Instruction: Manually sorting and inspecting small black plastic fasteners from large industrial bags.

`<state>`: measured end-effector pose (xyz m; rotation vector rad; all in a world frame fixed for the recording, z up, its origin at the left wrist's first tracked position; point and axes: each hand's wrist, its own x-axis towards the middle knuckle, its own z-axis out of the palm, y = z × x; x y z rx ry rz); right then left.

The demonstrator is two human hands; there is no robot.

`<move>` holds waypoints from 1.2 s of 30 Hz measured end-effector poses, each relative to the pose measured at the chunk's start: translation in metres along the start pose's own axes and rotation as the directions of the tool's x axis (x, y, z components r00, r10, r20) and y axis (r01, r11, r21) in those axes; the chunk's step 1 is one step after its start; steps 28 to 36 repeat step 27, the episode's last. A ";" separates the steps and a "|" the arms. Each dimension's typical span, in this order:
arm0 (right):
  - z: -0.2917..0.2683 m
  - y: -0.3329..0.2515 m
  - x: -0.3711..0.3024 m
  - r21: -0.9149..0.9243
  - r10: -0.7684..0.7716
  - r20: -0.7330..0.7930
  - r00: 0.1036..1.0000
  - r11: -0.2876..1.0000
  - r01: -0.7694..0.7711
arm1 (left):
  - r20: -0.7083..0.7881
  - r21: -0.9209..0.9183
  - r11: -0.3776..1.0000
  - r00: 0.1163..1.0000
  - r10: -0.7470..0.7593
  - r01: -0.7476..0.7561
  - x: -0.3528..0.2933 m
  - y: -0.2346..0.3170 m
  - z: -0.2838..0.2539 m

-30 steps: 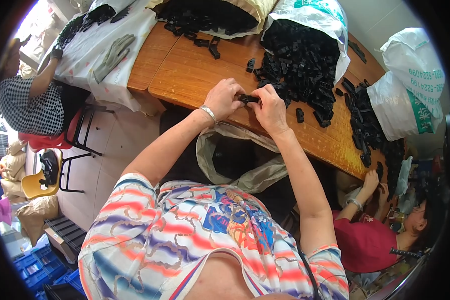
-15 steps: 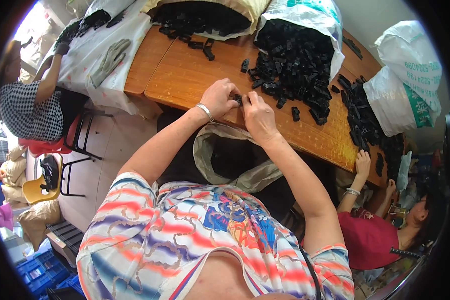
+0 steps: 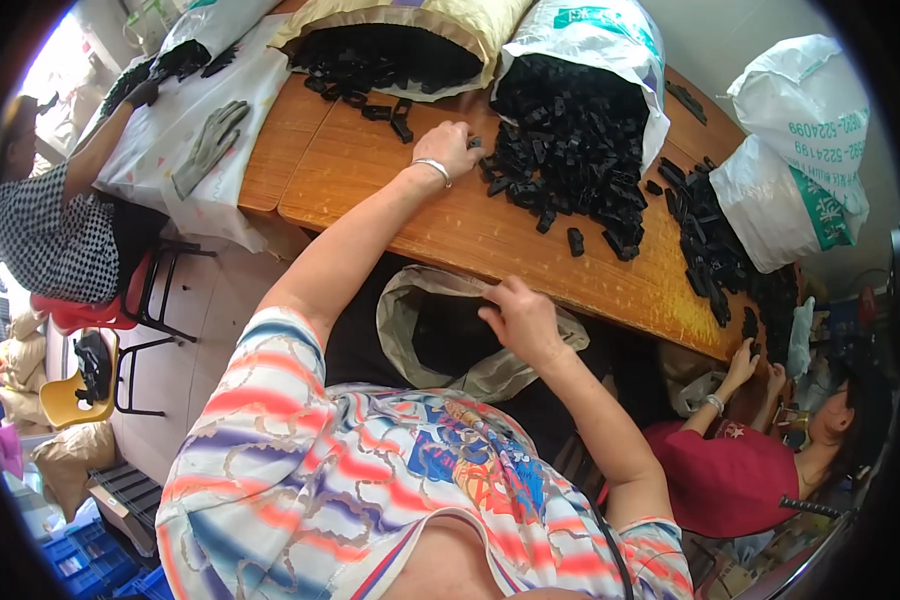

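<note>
My left hand (image 3: 448,150) is stretched out over the wooden table with its fingertips closed on a small black plastic part (image 3: 475,143), at the left edge of a heap of similar parts (image 3: 570,140). Below the table's near edge, my right hand (image 3: 523,318) hovers over the mouth of a beige sack (image 3: 395,325) in my lap. Its thumb and forefinger are apart, and nothing shows between them. The sack's inside is dark, so its contents cannot be made out.
Black parts spill from a tan sack (image 3: 490,50) and a white sack (image 3: 655,70) on the table (image 3: 360,180). Another white sack (image 3: 770,200) stands at right. A co-worker in red (image 3: 720,480) sits at right, another in checks (image 3: 55,235) at left, near a grey glove (image 3: 210,145).
My hands have come apart. The left reached forward to a loose part by the heap; the right drew back down over the sack's opening. The part they held between them is out of sight.
</note>
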<state>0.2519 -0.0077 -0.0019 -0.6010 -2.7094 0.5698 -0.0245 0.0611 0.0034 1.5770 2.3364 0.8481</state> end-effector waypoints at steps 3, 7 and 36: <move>-0.016 0.021 0.034 0.012 -0.062 -0.259 0.964 0.998 0.068 | -0.020 0.046 0.997 0.997 -0.068 0.069 0.006 0.000 0.005; -0.034 0.048 0.085 -0.101 0.010 -0.418 0.908 0.993 -0.058 | -0.045 0.058 0.998 0.998 -0.037 0.039 0.003 -0.003 0.003; -0.038 0.031 0.075 0.583 0.568 0.267 0.779 0.548 -0.600 | -0.052 -0.070 0.913 0.916 0.398 -0.401 -0.104 0.001 0.004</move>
